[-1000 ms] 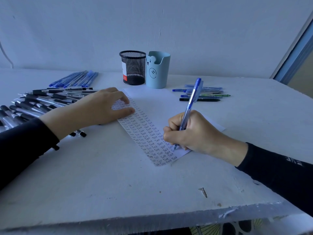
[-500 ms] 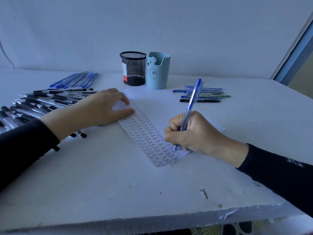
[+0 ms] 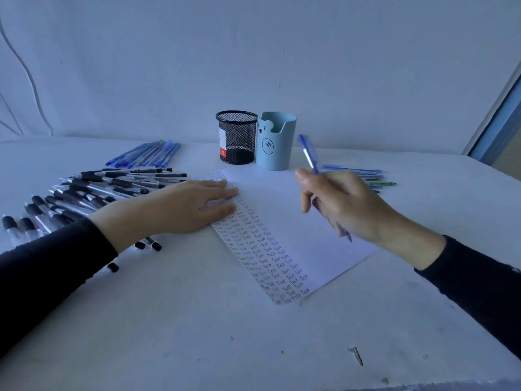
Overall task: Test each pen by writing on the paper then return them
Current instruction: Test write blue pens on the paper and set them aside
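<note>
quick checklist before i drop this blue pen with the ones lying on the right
1. Right hand grip on the blue plastic click pen: pinched securely, ok.
2. Pen tip clear of the white paper sheet: appears so, ok.
3. Left hand flat, pressing the sheet's written edge: ok.
4. Row of blue and green pens at right, nothing lying in the way: ok.
5. Which "Test" mark this pen made: cannot tell.
6. Tip retracted: cannot tell.

The left sleeve (image 3: 50, 277) and right sleeve (image 3: 476, 286) are long and black (snug at the cuffs). Each one ends just at the wrist.
</note>
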The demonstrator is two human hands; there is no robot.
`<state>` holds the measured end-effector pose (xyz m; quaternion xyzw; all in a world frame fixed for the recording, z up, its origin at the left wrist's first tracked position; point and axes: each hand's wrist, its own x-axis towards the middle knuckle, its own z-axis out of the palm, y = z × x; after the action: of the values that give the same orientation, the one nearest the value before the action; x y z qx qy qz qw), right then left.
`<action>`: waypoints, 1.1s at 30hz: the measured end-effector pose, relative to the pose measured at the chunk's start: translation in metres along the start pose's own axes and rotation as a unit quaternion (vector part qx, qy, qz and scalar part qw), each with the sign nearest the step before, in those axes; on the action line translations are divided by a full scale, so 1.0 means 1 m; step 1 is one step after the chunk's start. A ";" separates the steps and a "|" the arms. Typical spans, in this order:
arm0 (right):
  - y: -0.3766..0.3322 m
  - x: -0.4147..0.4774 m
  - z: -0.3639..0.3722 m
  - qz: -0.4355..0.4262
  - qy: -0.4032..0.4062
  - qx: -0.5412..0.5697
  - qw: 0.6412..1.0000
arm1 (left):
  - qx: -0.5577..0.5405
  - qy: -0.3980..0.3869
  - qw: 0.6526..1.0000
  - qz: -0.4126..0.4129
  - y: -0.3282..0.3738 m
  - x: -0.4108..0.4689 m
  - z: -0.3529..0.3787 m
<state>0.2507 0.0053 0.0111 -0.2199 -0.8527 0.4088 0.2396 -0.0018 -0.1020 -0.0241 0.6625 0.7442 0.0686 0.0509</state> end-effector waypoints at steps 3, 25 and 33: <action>0.006 0.018 -0.008 -0.031 0.006 -0.020 0.999 | 0.002 -0.009 1.000 0.000 -0.001 0.000 0.000; 0.069 0.026 0.006 -0.137 -0.055 -0.269 0.952 | 0.006 -0.012 1.000 -0.006 -0.004 0.001 0.001; 0.077 0.040 -0.061 -0.081 0.069 -0.309 0.945 | -0.027 0.026 0.999 -0.008 0.004 0.004 -0.003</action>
<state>0.2685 0.1078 -0.0082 -0.2413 -0.9333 0.0888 0.2506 0.0006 -0.0976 -0.0201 0.6532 0.7481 0.1060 0.0500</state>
